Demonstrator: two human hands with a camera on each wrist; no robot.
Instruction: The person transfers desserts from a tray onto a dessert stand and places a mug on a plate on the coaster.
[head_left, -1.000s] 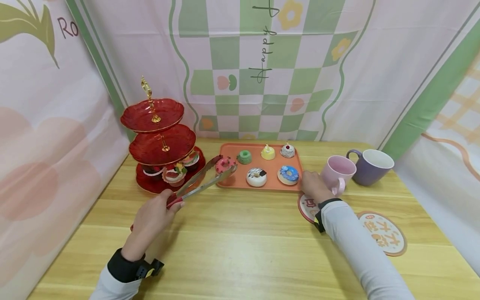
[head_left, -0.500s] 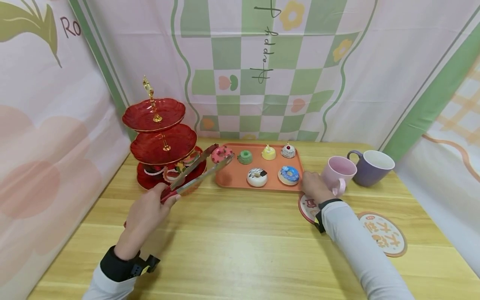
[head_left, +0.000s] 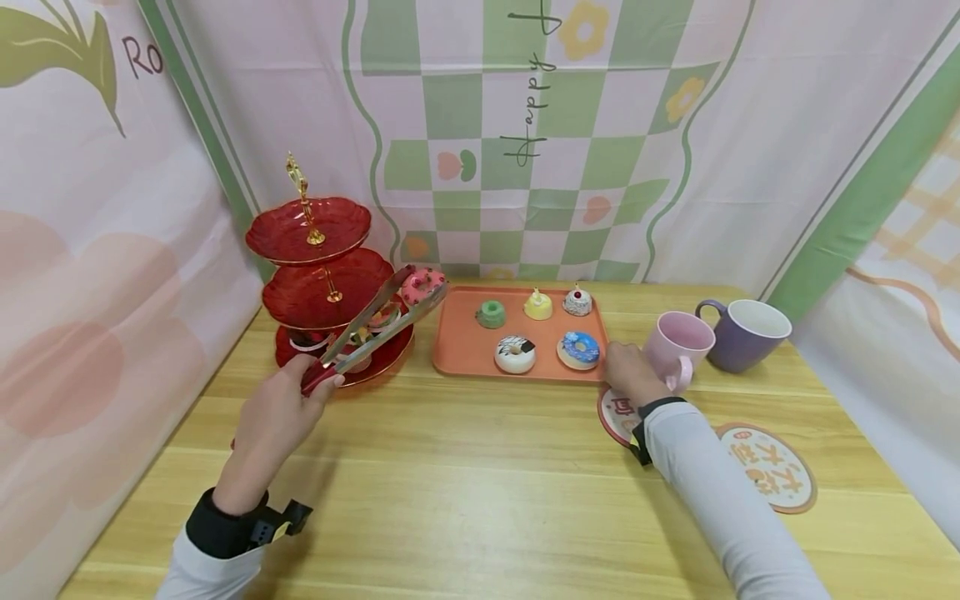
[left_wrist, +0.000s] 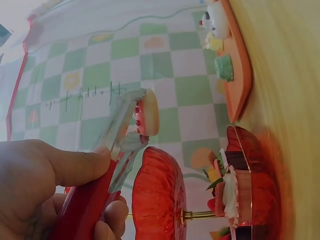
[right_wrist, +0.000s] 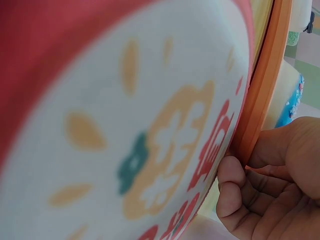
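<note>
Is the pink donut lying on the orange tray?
No, in the left wrist view the tongs in the left hand hold the pink donut in the air, clear of the orange tray.

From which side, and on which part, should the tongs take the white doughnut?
Probably pinch the white doughnut by its outer left and right sides, bringing the tongs, once free, over the near edge of the orange tray: it lies flat, with bare tray either side, and this spares the dark piece on top.
</note>
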